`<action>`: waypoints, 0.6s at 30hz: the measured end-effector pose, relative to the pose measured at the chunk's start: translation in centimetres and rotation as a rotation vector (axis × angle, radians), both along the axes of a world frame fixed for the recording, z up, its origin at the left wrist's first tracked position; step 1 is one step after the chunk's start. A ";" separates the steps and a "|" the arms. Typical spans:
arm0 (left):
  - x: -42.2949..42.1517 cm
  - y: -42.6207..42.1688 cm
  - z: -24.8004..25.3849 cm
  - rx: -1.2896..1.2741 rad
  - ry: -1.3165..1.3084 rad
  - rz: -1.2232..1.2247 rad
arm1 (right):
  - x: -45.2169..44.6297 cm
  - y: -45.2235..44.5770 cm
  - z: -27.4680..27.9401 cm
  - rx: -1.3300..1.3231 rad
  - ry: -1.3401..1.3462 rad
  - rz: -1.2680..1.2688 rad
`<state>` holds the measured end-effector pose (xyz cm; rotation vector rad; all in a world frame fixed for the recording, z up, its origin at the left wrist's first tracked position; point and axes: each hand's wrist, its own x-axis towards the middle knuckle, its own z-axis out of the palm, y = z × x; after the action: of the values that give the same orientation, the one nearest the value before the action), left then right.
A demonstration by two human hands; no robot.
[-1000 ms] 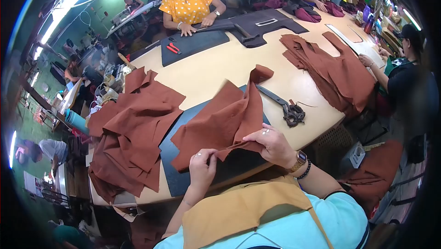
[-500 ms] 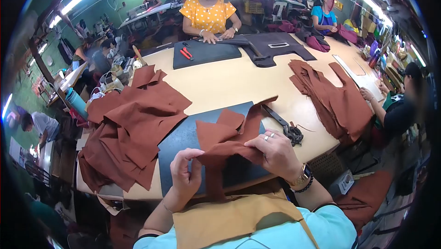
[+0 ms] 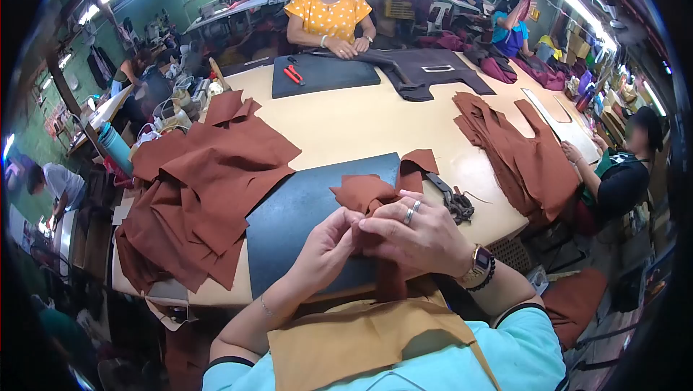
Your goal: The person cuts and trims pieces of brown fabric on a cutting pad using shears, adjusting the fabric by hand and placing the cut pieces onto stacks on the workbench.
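Both of my hands meet over the dark mat (image 3: 289,210) at the table's near edge. My left hand (image 3: 333,241) pinches a bunched part of the brown fabric piece (image 3: 364,192). Against it, my right hand (image 3: 419,236), with rings and a wrist watch, is closed on the same fabric. One strip of the piece reaches up toward the scissors (image 3: 440,185), and another hangs below my hands. A dark coiled bundle (image 3: 460,207) lies at the scissors' handles.
A brown fabric pile (image 3: 209,174) lies left, another (image 3: 512,153) right. Across the table (image 3: 325,124), a person in a dotted top (image 3: 328,15) handles dark fabric (image 3: 433,70) beside a red cutter (image 3: 293,75). Another person (image 3: 624,167) is at the right edge.
My hands have come together, and the fabric stretched between them is now bunched up. Across the table, the dotted-top person's hands have shifted along the dark fabric.
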<state>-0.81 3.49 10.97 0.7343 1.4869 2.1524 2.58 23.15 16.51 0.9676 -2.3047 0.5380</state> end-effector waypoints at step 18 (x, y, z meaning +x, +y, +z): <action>-10.0 5.3 3.1 0.067 -0.416 0.219 | -11.1 0.4 5.5 0.074 0.057 -0.263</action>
<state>-10.76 8.74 14.09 0.1271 1.3244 2.3423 -8.51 23.56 22.04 0.6882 -2.3657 0.3141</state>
